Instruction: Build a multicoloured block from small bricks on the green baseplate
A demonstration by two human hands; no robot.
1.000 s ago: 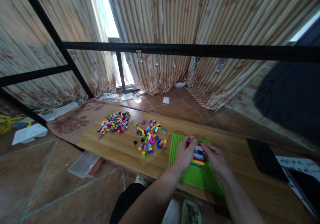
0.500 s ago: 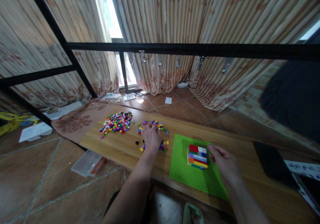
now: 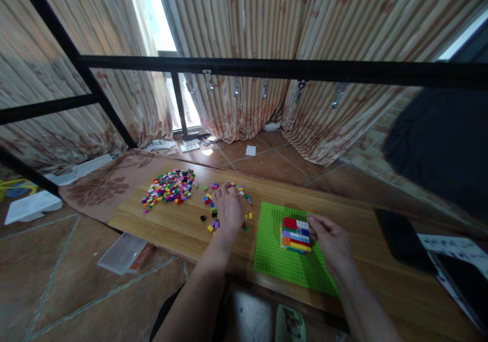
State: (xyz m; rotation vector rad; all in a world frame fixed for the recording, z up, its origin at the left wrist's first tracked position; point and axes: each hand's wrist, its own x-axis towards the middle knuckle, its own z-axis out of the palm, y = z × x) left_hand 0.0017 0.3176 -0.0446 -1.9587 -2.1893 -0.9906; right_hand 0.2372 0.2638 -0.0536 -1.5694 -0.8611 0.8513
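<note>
My left hand (image 3: pixel 230 211) reaches palm down over a loose ring of small toy building bricks (image 3: pixel 213 225) on the wooden board. Its fingers are bent and a little apart, and the bricks under them are hidden. A layered block of coloured bricks (image 3: pixel 296 235), with red, white, blue, purple, orange and yellow on view, stands on a green studded baseplate (image 3: pixel 269 253). At the block's right side is my right hand (image 3: pixel 331 240), thumb and forefinger closed together by its upper right corner. Whatever those fingertips pinch is too small to make out.
A large heap of mixed bricks (image 3: pixel 170 185) lies farther left on the wooden board (image 3: pixel 190 235). A dark flat object (image 3: pixel 404 240) and printed sheets (image 3: pixel 446 245) lie at the right. Behind the board runs a black metal rail (image 3: pixel 244 66). A clear plastic box (image 3: pixel 122 253) sits below.
The whole view has shifted slightly. My left hand has moved a little right over the loose bricks, uncovering some green ones. My right fingertips have come slightly closer to the block.
</note>
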